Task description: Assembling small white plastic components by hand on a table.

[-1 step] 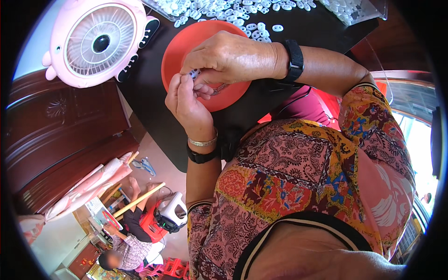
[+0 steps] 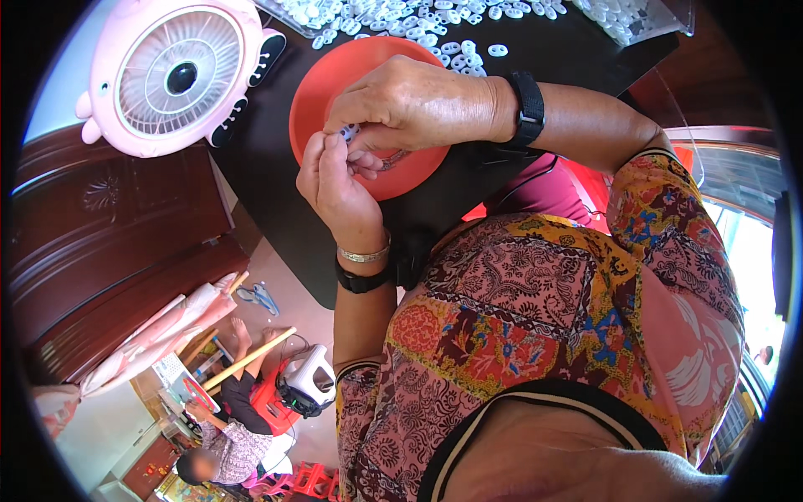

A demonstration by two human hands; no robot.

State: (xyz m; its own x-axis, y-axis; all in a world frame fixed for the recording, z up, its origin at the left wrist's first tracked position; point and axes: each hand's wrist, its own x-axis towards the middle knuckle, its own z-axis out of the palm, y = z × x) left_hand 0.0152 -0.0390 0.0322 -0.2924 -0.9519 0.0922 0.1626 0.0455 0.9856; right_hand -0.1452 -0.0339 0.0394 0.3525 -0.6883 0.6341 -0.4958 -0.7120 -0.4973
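Note:
Above a round orange-red dish (image 2: 311,94), both of my hands meet, fingertips pinched around one small white plastic piece with two dark holes (image 2: 349,131). My left hand (image 2: 339,188) comes from below, thumb and fingers closed on the piece. From the right reaches my right hand (image 2: 418,105), its thumb and forefinger gripping the piece from above. The fingers cover most of it. Small metallic bits (image 2: 393,159) lie in the dish beneath my hands, partly hidden by them.
Many loose white two-holed pieces (image 2: 460,57) lie along the far side of the black table (image 2: 268,184). A clear container (image 2: 640,21) of similar pieces stands at the far right. A pink fan (image 2: 181,77) is at the left. Another person (image 2: 238,443) sits lower left.

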